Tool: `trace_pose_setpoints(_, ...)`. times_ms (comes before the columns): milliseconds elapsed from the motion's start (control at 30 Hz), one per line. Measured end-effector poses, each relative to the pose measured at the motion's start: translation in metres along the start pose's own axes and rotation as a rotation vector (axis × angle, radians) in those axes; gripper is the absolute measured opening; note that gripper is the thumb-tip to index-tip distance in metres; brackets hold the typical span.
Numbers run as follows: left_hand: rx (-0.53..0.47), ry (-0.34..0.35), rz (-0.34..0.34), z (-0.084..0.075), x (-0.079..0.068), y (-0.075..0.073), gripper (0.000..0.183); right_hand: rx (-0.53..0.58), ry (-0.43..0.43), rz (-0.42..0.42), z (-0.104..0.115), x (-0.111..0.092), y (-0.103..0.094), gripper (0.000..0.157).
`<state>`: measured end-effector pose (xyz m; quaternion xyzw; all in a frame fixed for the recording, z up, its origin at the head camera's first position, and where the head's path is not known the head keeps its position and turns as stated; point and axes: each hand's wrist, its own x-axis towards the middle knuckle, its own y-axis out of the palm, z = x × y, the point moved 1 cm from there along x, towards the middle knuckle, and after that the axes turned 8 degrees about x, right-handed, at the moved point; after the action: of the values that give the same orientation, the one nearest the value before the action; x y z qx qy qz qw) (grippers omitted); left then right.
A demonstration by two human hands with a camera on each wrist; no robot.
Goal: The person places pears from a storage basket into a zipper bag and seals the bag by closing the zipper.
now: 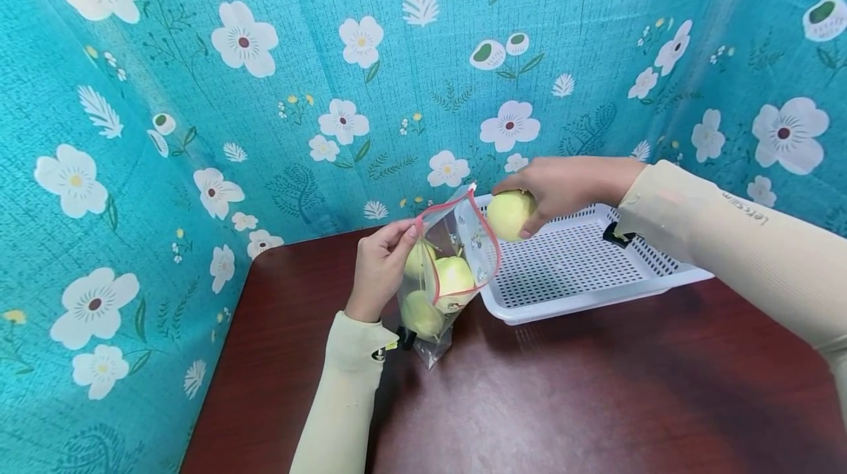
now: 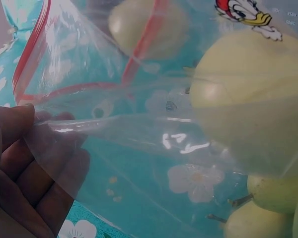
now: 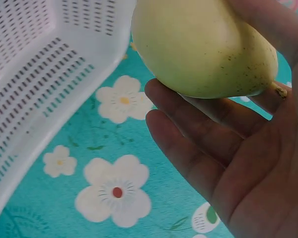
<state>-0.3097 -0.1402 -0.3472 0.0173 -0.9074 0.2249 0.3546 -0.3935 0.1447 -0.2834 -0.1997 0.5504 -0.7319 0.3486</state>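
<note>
My left hand (image 1: 381,262) pinches the rim of a clear zip bag (image 1: 478,242) with red edging, thumb against fingers. The bag hangs with its mouth spread toward the right. Inside it lie several pale yellow-green pears (image 1: 454,275); stems show on some of them in the left wrist view. My right hand (image 1: 556,186) grips another pear (image 1: 509,215) just right of the bag's mouth, above the basket's left end. In the right wrist view, thumb and fingers curl round this pear (image 3: 203,49), its stem toward the palm.
A white perforated plastic basket (image 1: 556,272) stands on the dark red-brown table (image 1: 529,400) beneath my right forearm, with no fruit visible in it. Blue floral cloth (image 1: 298,92) hangs behind and at both sides. The bag's lower end is close over the table.
</note>
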Motion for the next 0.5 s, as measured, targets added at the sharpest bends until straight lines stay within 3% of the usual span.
trace_pose_setpoints(500, -0.007, 0.017, -0.001, 0.001, 0.0, 0.0, 0.017, -0.014, -0.072, -0.082, 0.025, 0.001, -0.022, 0.072)
